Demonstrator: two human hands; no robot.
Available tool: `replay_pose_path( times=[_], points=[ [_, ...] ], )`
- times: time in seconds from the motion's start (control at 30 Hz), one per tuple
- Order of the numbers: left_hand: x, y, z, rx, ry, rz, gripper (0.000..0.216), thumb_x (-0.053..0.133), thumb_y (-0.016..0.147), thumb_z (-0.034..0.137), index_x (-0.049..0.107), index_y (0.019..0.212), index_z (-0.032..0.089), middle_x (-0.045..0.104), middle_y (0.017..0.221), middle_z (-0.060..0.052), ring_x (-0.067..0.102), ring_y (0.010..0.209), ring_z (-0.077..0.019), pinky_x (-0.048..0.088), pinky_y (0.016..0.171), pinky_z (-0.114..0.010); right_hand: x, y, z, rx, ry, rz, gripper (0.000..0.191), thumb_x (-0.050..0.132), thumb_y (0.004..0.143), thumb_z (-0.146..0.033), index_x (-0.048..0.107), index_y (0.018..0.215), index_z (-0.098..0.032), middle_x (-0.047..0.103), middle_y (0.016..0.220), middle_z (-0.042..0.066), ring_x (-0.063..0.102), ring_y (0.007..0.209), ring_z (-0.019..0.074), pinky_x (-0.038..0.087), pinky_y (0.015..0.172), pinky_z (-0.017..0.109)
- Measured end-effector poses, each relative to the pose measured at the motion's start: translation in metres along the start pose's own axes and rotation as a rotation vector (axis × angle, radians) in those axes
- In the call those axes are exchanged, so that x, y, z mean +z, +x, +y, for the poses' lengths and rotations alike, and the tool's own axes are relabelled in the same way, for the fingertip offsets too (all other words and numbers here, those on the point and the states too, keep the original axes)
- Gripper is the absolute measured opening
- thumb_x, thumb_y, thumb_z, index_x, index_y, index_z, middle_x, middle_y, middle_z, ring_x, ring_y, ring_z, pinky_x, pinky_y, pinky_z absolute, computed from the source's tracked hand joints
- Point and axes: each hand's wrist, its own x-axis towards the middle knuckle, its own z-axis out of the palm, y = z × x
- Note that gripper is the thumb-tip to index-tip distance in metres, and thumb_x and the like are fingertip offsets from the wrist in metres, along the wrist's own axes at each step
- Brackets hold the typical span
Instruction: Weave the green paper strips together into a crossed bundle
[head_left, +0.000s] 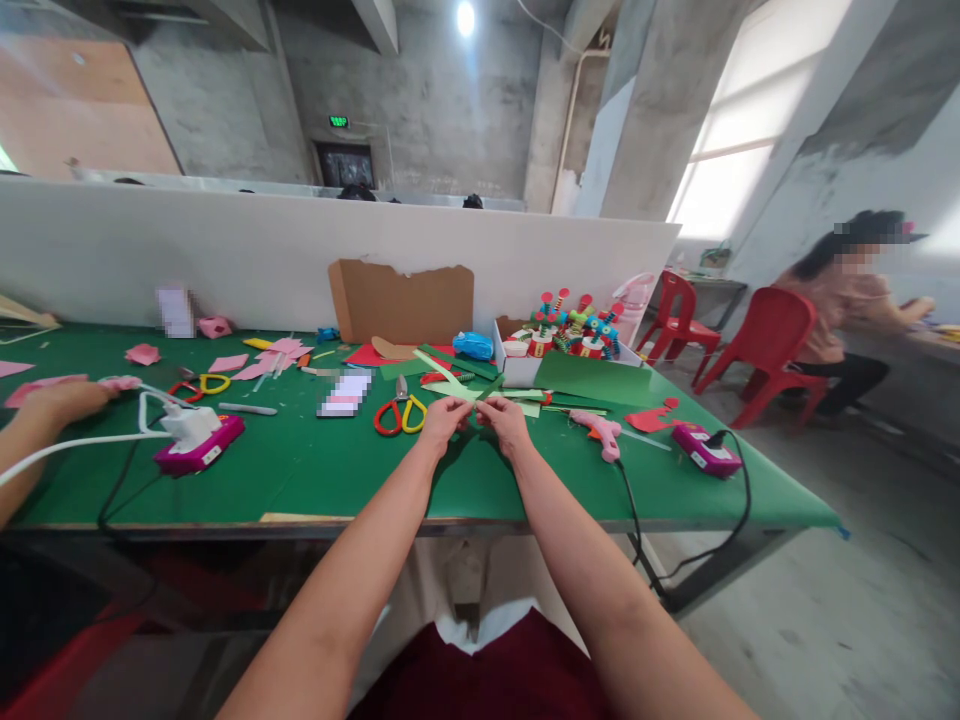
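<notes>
"So, nearest us, what do our hands have?"

"At the centre of the frame, our left hand and right hand are close together, fingers pinched narrow on slim paper strips, flat, pale and dark green, meeting at the fingertips. Which strip each hand grips, we can't tell."

"And beside them?"

"Just left we see scissors with rounded red and yellow handles and pointed metal blades. Right of centre lies a pink plastic glue gun, then, farther right, a boxy magenta power block, both on the smooth green tabletop."

"What about farther up?"

"Right of centre, a straight-sided white box bears little figures with red discs and striped, coil-like limbs. At the middle, brown cardboard with a ragged top edge stands before a flat white partition."

"And at the back?"

"Toward the right edge, a co-worker sits on a red chair; across the top middle we find rough grey concrete."
</notes>
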Motion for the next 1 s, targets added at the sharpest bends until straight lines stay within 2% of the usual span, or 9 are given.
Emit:
replay_pose_path(
  times=[0.2, 0.5, 0.67, 0.77, 1.0],
  points=[
    [-0.0008, 0.0009, 0.0, 0.014, 0.036, -0.02, 0.042, 0.08, 0.049, 0.048, 0.055, 0.058, 0.015, 0.052, 0.049, 0.004, 0.048, 0.046, -0.0078, 0.035, 0.044, -0.02, -0.0013, 0.0005, 0.0014, 0.037, 0.037, -0.01, 0.033, 0.082, 0.049, -0.038, 0.06, 0.06, -0.018, 0.06, 0.053, -0.003, 0.055, 0.051, 0.0106, 0.047, 0.056, 0.024],
    [0.0008, -0.001, -0.0001, 0.029, 0.036, -0.043, 0.039, 0.08, 0.051, 0.045, 0.057, 0.061, 0.015, 0.052, 0.049, 0.004, 0.045, 0.044, -0.007, 0.033, 0.043, -0.02, -0.0019, 0.0004, 0.0003, -0.021, 0.015, 0.002, 0.03, 0.081, 0.051, -0.035, 0.056, 0.056, -0.018, 0.056, 0.05, -0.004, 0.054, 0.051, 0.0104, 0.048, 0.056, 0.024],
    [0.0001, -0.0006, 0.0007, 0.018, 0.019, -0.026, 0.038, 0.08, 0.052, 0.043, 0.053, 0.058, 0.016, 0.051, 0.049, 0.004, 0.046, 0.045, -0.0076, 0.034, 0.044, -0.02, 0.0002, 0.0, -0.0021, 0.078, 0.104, -0.042, 0.019, 0.076, 0.056, -0.022, 0.059, 0.062, -0.018, 0.06, 0.053, -0.004, 0.057, 0.051, 0.0092, 0.049, 0.057, 0.023],
    [0.0001, -0.0004, 0.0009, 0.013, 0.03, -0.038, 0.035, 0.079, 0.055, 0.04, 0.054, 0.059, 0.016, 0.053, 0.05, 0.004, 0.047, 0.046, -0.008, 0.035, 0.046, -0.021, 0.0001, 0.0012, -0.0016, 0.149, 0.151, -0.012, 0.018, 0.075, 0.057, -0.017, 0.058, 0.063, -0.019, 0.062, 0.054, -0.003, 0.057, 0.05, 0.0088, 0.049, 0.056, 0.022],
    [-0.0014, 0.0018, -0.0022, 0.053, 0.089, -0.069, 0.033, 0.078, 0.058, 0.04, 0.056, 0.06, 0.015, 0.053, 0.049, 0.004, 0.046, 0.044, -0.0076, 0.034, 0.045, -0.02, -0.0061, 0.0029, 0.0032, 0.196, 0.173, -0.096, 0.026, 0.081, 0.054, -0.021, 0.056, 0.055, -0.017, 0.057, 0.048, -0.004, 0.054, 0.049, 0.0079, 0.049, 0.057, 0.022]
  ],
)
